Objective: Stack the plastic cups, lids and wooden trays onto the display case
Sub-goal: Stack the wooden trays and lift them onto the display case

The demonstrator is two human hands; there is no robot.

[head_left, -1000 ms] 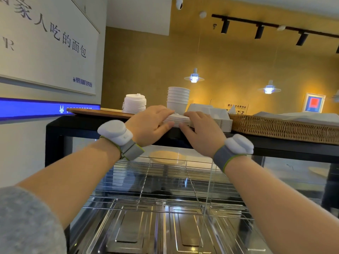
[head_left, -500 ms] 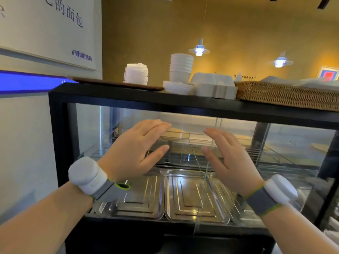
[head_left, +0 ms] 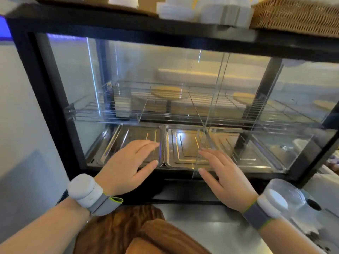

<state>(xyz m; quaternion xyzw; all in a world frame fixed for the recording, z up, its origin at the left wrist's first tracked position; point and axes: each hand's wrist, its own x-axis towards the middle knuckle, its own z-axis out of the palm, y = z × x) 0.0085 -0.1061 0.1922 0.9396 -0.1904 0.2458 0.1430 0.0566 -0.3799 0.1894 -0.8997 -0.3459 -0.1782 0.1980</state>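
My left hand and my right hand hover empty, fingers apart, in front of the lower glass of the black display case. On the case's top, at the frame's upper edge, sit a white stack of lids and white containers. Brown wooden trays lie on the steel counter below my hands. A clear plastic cup stack stands behind my right wrist.
A wicker basket occupies the right of the case top. Inside the case are a wire shelf and metal pans. A grey wall stands to the left. The steel counter runs under my arms.
Both hands have let go of the white lids on the case top and dropped to the bottom of the case front. The view has tilted down, showing the wooden trays and counter.
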